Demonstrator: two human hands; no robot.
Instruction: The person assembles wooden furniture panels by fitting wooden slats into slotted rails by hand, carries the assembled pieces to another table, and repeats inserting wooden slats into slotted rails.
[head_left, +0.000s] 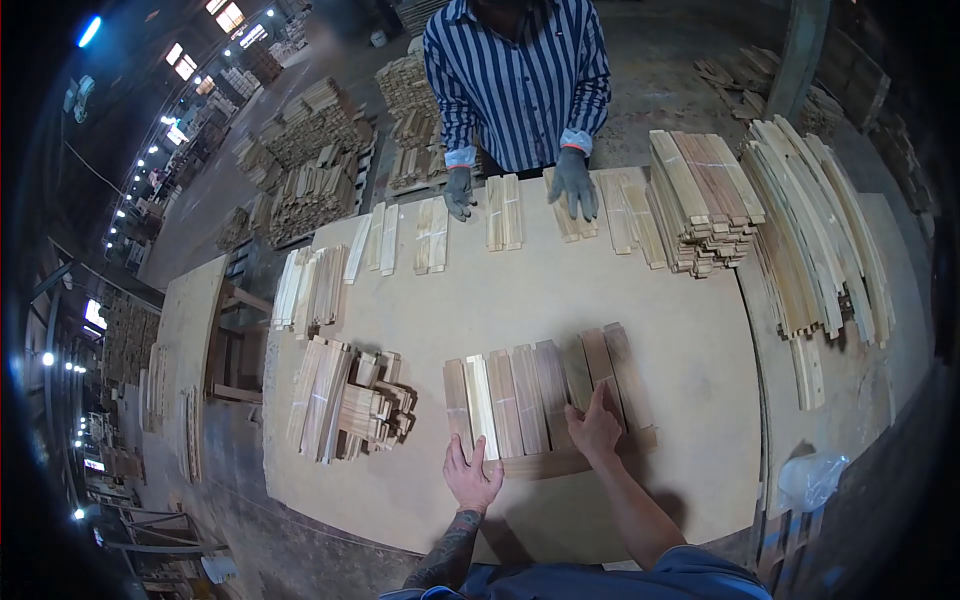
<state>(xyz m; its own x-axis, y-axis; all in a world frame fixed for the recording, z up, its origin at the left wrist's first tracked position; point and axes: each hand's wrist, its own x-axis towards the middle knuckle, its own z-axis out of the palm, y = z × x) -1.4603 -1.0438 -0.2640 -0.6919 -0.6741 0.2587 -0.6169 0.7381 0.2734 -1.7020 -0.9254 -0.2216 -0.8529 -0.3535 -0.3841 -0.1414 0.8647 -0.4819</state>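
The row of wooden slats [503,400] lies on the table [400,300] before me. My left hand [474,477] touches the leftmost near ends, fingers spread; my right hand [595,428] extends its forefinger, its other fingers I cannot tell.

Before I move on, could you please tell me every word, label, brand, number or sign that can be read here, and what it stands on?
No text can be read in this picture.
Striped shirt: any lettering on its chest is too small to read.
Wooden slats between the hands: no readable words or numbers.
Clear plastic bag: no readable print.
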